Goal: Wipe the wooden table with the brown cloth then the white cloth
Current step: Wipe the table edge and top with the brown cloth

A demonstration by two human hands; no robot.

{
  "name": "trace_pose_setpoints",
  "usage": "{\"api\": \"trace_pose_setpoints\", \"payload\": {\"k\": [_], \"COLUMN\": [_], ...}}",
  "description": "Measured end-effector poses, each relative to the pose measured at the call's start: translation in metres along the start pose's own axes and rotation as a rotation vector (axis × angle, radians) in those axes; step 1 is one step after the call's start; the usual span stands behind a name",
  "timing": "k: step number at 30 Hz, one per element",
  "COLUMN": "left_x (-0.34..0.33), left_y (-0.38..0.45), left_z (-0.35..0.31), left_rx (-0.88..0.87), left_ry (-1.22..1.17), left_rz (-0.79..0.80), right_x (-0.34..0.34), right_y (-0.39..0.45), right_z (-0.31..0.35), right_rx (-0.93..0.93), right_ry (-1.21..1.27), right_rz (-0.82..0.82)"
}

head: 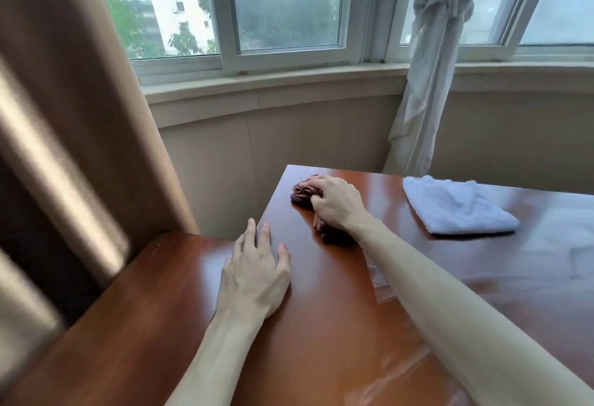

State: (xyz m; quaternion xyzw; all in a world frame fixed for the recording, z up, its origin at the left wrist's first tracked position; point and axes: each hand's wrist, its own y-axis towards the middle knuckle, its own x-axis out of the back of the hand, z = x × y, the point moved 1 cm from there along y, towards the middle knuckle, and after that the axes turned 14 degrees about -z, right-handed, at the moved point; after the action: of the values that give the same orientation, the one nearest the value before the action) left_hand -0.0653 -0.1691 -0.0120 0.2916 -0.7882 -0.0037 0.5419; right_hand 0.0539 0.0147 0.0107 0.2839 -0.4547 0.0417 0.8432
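Note:
The glossy wooden table (337,309) fills the lower half of the view. Near its far left corner my right hand (337,203) grips the bunched brown cloth (302,195) and holds it down on the surface. My left hand (257,267) rests flat on the table close to the left edge, fingers straight and spread, holding nothing. The folded white cloth (456,206) lies on the table to the right of my right hand, apart from it.
A tan curtain (74,116) hangs at the left, close to the table's left edge. A knotted white sheer curtain (430,68) hangs behind the table's far edge. Windows and a sill run along the curved wall behind.

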Motion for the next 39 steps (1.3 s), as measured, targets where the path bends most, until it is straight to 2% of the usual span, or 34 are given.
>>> {"api": "trace_pose_setpoints", "payload": {"k": [6, 9, 12, 17, 22, 26, 31, 39], "left_x": [0.003, 0.005, 0.003, -0.003, -0.009, -0.010, -0.004, 0.001], "left_y": [-0.003, -0.005, -0.006, -0.003, 0.002, 0.004, 0.002, -0.001], "left_z": [-0.001, -0.001, 0.000, 0.004, 0.006, 0.007, 0.003, 0.001], "left_rx": [0.009, 0.016, -0.016, -0.070, -0.054, -0.044, -0.041, -0.059], "left_ry": [0.007, 0.012, 0.009, -0.011, -0.006, -0.006, -0.006, -0.009], "left_rz": [-0.015, -0.023, -0.042, -0.063, -0.054, -0.058, -0.025, -0.069], "right_x": [0.040, 0.048, 0.043, 0.010, -0.015, -0.026, -0.014, 0.040], "right_y": [-0.110, -0.131, -0.105, -0.015, 0.066, 0.089, 0.041, -0.116], "right_z": [0.035, 0.037, 0.026, -0.015, -0.038, -0.044, -0.029, 0.028], "right_rx": [0.122, 0.115, 0.079, -0.060, -0.182, -0.204, -0.078, 0.123], "right_ry": [0.048, 0.108, 0.101, -0.023, -0.018, -0.037, -0.026, 0.058], "right_rz": [0.044, 0.062, 0.079, -0.007, -0.063, -0.055, -0.030, 0.079]}}
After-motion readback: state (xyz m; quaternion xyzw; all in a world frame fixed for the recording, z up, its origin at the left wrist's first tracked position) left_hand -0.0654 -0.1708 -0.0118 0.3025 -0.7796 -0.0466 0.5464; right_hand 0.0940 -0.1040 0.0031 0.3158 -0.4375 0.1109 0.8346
